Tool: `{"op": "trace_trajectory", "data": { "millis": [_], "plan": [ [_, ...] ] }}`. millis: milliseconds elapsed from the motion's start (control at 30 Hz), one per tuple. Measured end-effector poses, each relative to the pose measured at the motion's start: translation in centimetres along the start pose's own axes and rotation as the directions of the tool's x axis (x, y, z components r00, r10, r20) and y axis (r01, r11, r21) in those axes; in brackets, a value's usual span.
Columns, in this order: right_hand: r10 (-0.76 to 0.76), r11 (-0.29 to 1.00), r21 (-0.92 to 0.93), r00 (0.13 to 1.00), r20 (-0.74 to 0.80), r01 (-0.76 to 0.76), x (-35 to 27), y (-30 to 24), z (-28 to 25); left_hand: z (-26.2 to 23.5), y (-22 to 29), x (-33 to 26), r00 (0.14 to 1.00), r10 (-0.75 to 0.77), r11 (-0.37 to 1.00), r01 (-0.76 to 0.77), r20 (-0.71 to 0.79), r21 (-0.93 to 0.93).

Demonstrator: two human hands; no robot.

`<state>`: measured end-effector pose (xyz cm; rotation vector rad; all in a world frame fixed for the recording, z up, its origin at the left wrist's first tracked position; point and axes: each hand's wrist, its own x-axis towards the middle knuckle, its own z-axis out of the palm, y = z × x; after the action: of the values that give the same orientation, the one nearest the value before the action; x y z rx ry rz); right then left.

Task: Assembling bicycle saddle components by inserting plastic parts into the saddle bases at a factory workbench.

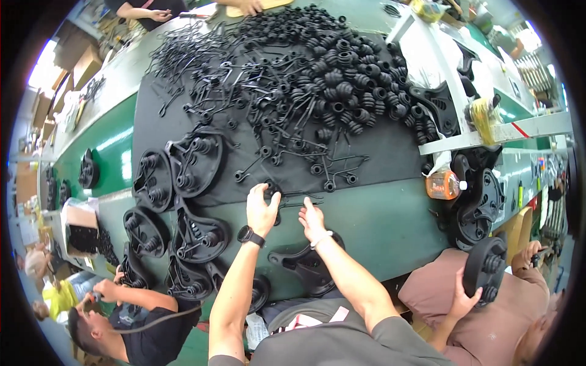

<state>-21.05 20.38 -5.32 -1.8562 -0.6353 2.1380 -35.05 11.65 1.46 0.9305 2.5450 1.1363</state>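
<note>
Here, the left hand [261, 207] is shown at the near edge of a black mat [390, 152], its fingertips closed on a small black ring fitting [272, 190]; the fitting is largely hidden by the fingers, so its full shape cannot be made out. The right hand [311, 221] lies just beside it on the green surface [378, 226], fingers loosely curled over thin black wire rods [299, 200]; whether a rod is actually pinched cannot be told. A black moulded plate [305, 265] is partly covered by the right forearm. The mat carries a heap of ribbed black bellows [342, 79] and a tangle of rod-and-eyelet parts [244, 79], individual pieces being hard to separate at the far end. Stacked black round plates [183, 165] are seen to the left. An open cardboard box [82, 232] at the left edge holds dark parts, indistinct. An orange bottle [444, 185] lies to the right. Another person's hand [464, 299] holds a black disc [485, 268]; the figure is cut off by the rim.
</note>
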Motion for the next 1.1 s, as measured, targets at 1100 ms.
{"op": "trace_trajectory", "data": {
  "millis": [1100],
  "plan": [
    [-0.872,0.002,-0.776,0.38,0.308,0.631,7.1,-25.7,-5.2,4.1,5.0,-13.1,0.663,-0.235,0.968,0.094,0.711,0.232]
  ]
}}
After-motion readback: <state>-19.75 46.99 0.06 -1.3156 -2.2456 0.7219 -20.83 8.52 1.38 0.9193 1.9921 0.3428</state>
